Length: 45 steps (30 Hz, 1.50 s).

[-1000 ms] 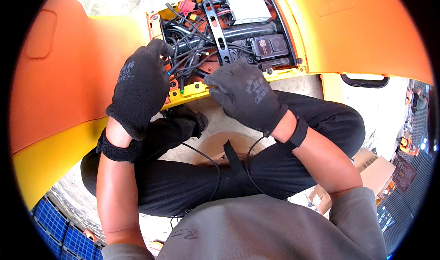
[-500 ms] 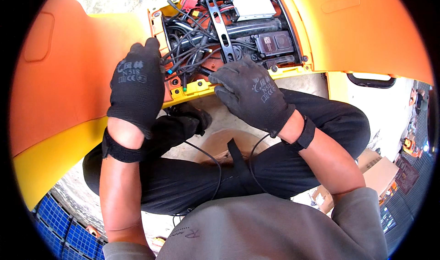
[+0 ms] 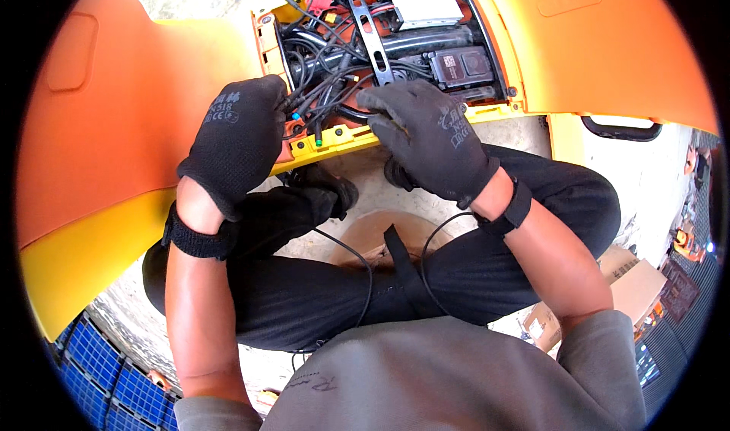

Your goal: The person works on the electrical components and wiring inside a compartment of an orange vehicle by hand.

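Note:
My left hand point(image 3: 242, 138), in a black work glove, is at the left end of an open bay in an orange and yellow body. Its fingers curl closed on black cables point(image 3: 308, 96) at the bay's left side. My right hand point(image 3: 433, 138), gloved alike, is over the bay's near edge with thumb and fingers pinched together; what they hold, if anything, is hidden. Between the hands, a blue-tipped connector point(image 3: 296, 116) and a green-tipped connector point(image 3: 319, 142) stick out of the cable bundle.
Inside the bay are a slotted metal bracket point(image 3: 370, 39), a silver box point(image 3: 423, 7) and a black module point(image 3: 462, 67). Orange panels point(image 3: 114, 119) flank it. My crossed legs point(image 3: 296, 302) are below, a thin cord point(image 3: 370, 279) over them. Blue crates point(image 3: 114, 378) and cardboard boxes point(image 3: 635, 286) stand aside.
My left hand has turned and lowered; its fingers, pointing up before, now curl in at the cables. The right hand's fingers have drawn into a pinch. The view has shifted slightly.

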Each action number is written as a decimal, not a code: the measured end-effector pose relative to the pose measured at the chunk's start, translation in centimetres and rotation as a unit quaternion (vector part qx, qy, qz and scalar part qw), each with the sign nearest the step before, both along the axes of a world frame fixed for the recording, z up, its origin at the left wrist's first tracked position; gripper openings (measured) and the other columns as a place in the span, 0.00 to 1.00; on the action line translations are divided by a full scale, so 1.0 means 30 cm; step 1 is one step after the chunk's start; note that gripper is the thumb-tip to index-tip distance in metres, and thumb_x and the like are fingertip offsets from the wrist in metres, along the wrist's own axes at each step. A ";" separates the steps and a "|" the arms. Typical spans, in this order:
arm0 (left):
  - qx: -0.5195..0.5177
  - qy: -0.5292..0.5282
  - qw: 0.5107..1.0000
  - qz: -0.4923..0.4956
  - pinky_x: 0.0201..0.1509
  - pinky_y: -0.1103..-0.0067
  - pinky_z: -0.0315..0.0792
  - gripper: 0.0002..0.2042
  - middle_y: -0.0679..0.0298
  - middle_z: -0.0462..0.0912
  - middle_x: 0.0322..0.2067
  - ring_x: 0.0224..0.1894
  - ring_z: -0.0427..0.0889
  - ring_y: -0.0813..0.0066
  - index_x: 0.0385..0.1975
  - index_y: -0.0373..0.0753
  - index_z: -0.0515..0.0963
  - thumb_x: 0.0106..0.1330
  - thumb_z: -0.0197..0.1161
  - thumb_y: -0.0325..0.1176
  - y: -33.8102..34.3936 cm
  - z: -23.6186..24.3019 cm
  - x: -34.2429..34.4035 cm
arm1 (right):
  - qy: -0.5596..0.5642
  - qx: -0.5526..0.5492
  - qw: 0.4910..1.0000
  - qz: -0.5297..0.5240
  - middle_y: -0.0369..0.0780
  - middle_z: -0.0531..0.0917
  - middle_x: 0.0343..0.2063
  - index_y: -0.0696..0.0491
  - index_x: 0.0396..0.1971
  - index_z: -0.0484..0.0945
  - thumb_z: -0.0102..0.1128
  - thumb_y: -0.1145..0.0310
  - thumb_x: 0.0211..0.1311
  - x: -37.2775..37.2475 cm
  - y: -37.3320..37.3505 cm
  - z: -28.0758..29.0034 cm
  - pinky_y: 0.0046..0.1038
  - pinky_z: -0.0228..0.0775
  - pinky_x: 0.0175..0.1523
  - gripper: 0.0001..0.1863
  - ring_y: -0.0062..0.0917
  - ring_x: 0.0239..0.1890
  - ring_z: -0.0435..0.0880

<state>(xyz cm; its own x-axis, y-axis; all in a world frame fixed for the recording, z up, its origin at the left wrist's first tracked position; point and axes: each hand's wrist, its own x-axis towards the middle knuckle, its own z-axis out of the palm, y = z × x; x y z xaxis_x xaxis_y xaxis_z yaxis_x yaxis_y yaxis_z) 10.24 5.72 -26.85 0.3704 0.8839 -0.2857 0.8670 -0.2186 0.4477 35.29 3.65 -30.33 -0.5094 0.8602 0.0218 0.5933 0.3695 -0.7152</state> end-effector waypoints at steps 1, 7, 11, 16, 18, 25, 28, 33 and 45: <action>0.026 -0.001 1.000 -0.015 0.37 0.66 0.75 0.05 0.47 0.80 0.27 0.33 0.81 0.47 0.34 0.33 0.76 0.59 0.59 0.22 0.004 -0.032 0.002 | -0.013 0.022 1.000 -0.004 0.45 0.81 0.42 0.54 0.48 0.78 0.60 0.68 0.61 0.006 0.006 -0.008 0.40 0.71 0.52 0.15 0.41 0.46 0.78; 0.043 -0.004 0.999 0.001 0.39 0.63 0.74 0.07 0.45 0.80 0.28 0.36 0.81 0.44 0.36 0.33 0.74 0.58 0.59 0.21 0.000 -0.023 0.001 | -0.016 0.077 0.996 0.036 0.44 0.81 0.46 0.52 0.50 0.78 0.59 0.68 0.61 -0.068 0.116 -0.015 0.38 0.69 0.56 0.16 0.39 0.49 0.78; 0.053 -0.011 0.998 0.022 0.39 0.60 0.73 0.07 0.44 0.79 0.28 0.37 0.80 0.42 0.36 0.33 0.71 0.58 0.56 0.20 -0.003 0.005 0.017 | -0.049 0.069 0.992 0.095 0.43 0.81 0.48 0.50 0.51 0.79 0.60 0.67 0.59 -0.120 0.160 -0.071 0.38 0.67 0.59 0.18 0.38 0.50 0.78; 0.075 0.006 0.997 0.018 0.40 0.59 0.72 0.05 0.42 0.77 0.29 0.38 0.79 0.40 0.32 0.33 0.68 0.57 0.53 0.19 -0.019 -0.002 0.006 | 0.000 -0.047 0.984 0.173 0.43 0.82 0.47 0.50 0.50 0.79 0.63 0.65 0.56 -0.124 0.197 -0.011 0.39 0.67 0.59 0.20 0.37 0.49 0.78; 0.074 0.002 0.997 0.020 0.41 0.59 0.72 0.05 0.41 0.77 0.29 0.38 0.78 0.40 0.32 0.32 0.68 0.57 0.52 0.18 -0.024 -0.005 0.008 | -0.010 -0.036 0.984 0.171 0.43 0.82 0.44 0.50 0.48 0.80 0.63 0.63 0.54 -0.112 0.191 -0.039 0.38 0.65 0.60 0.20 0.37 0.49 0.78; 0.054 0.006 0.998 0.032 0.42 0.58 0.72 0.06 0.42 0.77 0.29 0.39 0.78 0.40 0.32 0.32 0.69 0.56 0.52 0.17 -0.029 -0.004 0.013 | -0.051 0.036 0.987 0.149 0.42 0.81 0.39 0.51 0.44 0.82 0.62 0.66 0.57 -0.114 0.198 -0.084 0.38 0.64 0.58 0.14 0.37 0.48 0.77; 0.055 0.014 0.998 0.030 0.42 0.58 0.72 0.06 0.42 0.77 0.29 0.39 0.79 0.41 0.33 0.32 0.69 0.56 0.52 0.18 -0.027 0.013 0.014 | -0.027 0.003 0.988 0.154 0.41 0.81 0.38 0.52 0.43 0.82 0.62 0.65 0.58 -0.103 0.222 -0.072 0.37 0.65 0.57 0.13 0.37 0.47 0.77; 0.080 0.004 0.997 0.021 0.42 0.58 0.72 0.06 0.43 0.78 0.29 0.38 0.79 0.41 0.33 0.33 0.69 0.56 0.53 0.18 -0.033 0.003 0.011 | -0.017 -0.020 0.993 0.119 0.40 0.82 0.38 0.53 0.44 0.80 0.60 0.68 0.62 -0.079 0.243 -0.071 0.33 0.69 0.53 0.12 0.32 0.43 0.78; 0.122 -0.138 0.983 -0.005 0.40 0.61 0.75 0.09 0.45 0.79 0.29 0.35 0.80 0.43 0.40 0.33 0.74 0.59 0.57 0.21 -0.042 -0.079 0.074 | 0.081 -0.097 0.992 0.007 0.44 0.85 0.35 0.55 0.39 0.82 0.60 0.65 0.61 -0.057 0.282 -0.064 0.36 0.74 0.47 0.11 0.36 0.40 0.84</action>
<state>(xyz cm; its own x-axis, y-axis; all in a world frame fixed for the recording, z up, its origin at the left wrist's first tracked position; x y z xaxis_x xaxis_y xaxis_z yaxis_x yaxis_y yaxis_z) 12.45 4.45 -29.23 0.4128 0.9096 0.0468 0.7176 -0.3564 0.5984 33.57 12.11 -32.25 -0.5245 0.8493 -0.0599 0.4602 0.2237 -0.8592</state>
